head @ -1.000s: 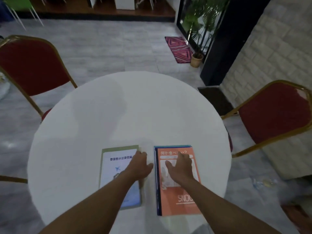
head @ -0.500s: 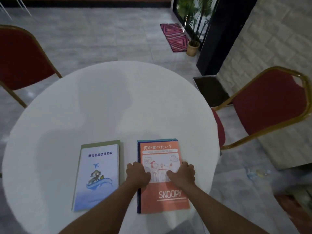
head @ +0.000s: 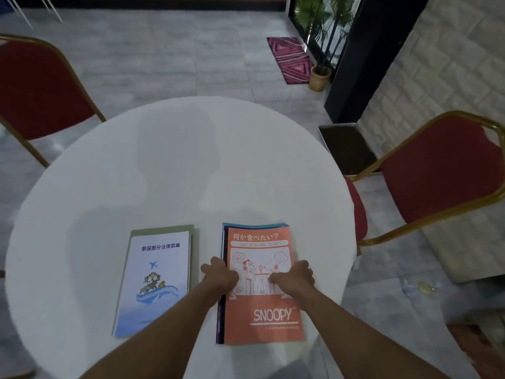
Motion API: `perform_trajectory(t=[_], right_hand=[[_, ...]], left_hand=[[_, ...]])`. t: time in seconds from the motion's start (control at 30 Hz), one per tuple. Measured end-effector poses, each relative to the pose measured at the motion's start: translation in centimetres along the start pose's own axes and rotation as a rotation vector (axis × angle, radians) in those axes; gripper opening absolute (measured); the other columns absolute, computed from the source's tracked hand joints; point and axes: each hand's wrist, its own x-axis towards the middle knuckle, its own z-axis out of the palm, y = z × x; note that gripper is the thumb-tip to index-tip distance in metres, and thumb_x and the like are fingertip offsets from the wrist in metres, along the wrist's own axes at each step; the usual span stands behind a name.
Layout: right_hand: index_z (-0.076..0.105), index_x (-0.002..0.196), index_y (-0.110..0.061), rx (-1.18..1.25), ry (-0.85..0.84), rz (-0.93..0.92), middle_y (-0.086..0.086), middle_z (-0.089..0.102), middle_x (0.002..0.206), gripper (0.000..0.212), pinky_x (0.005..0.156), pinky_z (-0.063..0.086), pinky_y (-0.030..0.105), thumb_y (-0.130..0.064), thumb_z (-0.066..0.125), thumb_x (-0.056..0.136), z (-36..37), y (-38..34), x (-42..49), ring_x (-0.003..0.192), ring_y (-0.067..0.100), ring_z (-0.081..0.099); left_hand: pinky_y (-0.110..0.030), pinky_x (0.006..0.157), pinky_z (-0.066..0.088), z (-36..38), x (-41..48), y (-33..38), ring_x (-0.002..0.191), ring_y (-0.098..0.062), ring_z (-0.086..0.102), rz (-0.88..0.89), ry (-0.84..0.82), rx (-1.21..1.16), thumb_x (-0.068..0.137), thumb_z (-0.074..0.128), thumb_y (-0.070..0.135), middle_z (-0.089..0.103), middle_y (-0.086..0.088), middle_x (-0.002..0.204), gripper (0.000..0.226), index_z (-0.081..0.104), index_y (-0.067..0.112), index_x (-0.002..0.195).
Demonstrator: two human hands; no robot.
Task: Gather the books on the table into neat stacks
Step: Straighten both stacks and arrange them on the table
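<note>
Both hands have left separate stacks: left hand (head: 219, 275) and right hand (head: 295, 275) now clasp the orange "SNOOPY" stack (head: 262, 307) edges; the blue-white stack (head: 157, 280) lies just left, untouched.

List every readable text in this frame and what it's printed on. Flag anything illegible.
"何か食べたい?": top of the orange book cover.
"WANT SOMETHING TO EAT": banner just below it, faint.
"SNOOPY": lower part of the same cover.
Small line under "SNOOPY": too small to read.
"泰国部分法律简编": top of the white and blue book cover.
Small print at that book's lower edge: blurred.
</note>
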Motion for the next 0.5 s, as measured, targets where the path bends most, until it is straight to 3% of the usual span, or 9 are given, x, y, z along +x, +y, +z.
perform_trajectory(t=[0.1, 0.2, 0.37, 0.43, 0.5], right_hand=[[0.031, 0.122, -0.01, 0.143, -0.06, -0.033, 0.012, 0.064, 0.121, 0.061, 0.085, 0.063, 0.045, -0.015, 0.078, 0.083, 0.0, -0.2, 0.0, 0.102, 0.029, 0.07], [0.029, 0.12, -0.014, 0.181, -0.062, -0.105, 0.007, 0.063, 0.117, 0.057, 0.081, 0.064, 0.042, -0.014, 0.075, 0.087, -0.3, -0.7, 0.2, 0.101, 0.026, 0.07], [0.034, 0.124, -0.017, 0.167, -0.013, -0.262, 0.004, 0.064, 0.124, 0.045, 0.056, 0.05, 0.021, -0.019, 0.066, 0.091, -1.2, -3.9, 0.9, 0.092, 0.017, 0.065], [0.041, 0.131, -0.017, 0.157, 0.001, -0.32, 0.003, 0.065, 0.126, 0.044, 0.058, 0.05, 0.021, -0.017, 0.061, 0.092, -1.4, -5.9, 1.2, 0.093, 0.017, 0.064], [0.046, 0.134, -0.018, 0.148, 0.014, -0.372, 0.003, 0.065, 0.128, 0.044, 0.07, 0.055, 0.027, -0.014, 0.059, 0.092, -1.4, -8.4, 1.6, 0.101, 0.02, 0.065]], left_hand=[[-0.045, 0.09, 0.059, -0.2, -0.2, 0.1, 0.115, -0.033, 0.063, 0.042, -0.042, -0.049, 0.094, 0.059, 0.009, 0.054, -0.018, 0.132, 0.039, 0.04, 0.005, 0.127], [-0.048, 0.088, 0.059, -0.8, -0.2, 0.7, 0.113, -0.033, 0.064, 0.119, -0.032, -0.052, 0.094, 0.058, 0.006, 0.058, -0.018, 0.127, 0.034, 0.042, 0.004, 0.124], [-0.046, 0.091, 0.058, -3.2, 1.4, 3.2, 0.116, -0.033, 0.06, 0.239, 0.111, 0.017, 0.093, 0.056, 0.008, 0.053, -0.02, 0.132, 0.032, 0.047, 0.001, 0.123], [-0.039, 0.092, 0.056, -4.5, 2.3, 4.6, 0.116, -0.033, 0.059, 0.283, 0.194, 0.072, 0.095, 0.054, 0.011, 0.051, -0.02, 0.13, 0.029, 0.049, 0.0, 0.121], [-0.032, 0.086, 0.052, -6.0, 3.5, 5.9, 0.116, -0.033, 0.056, 0.336, 0.261, 0.091, 0.097, 0.052, 0.013, 0.047, -0.02, 0.129, 0.026, 0.047, 0.001, 0.119]])
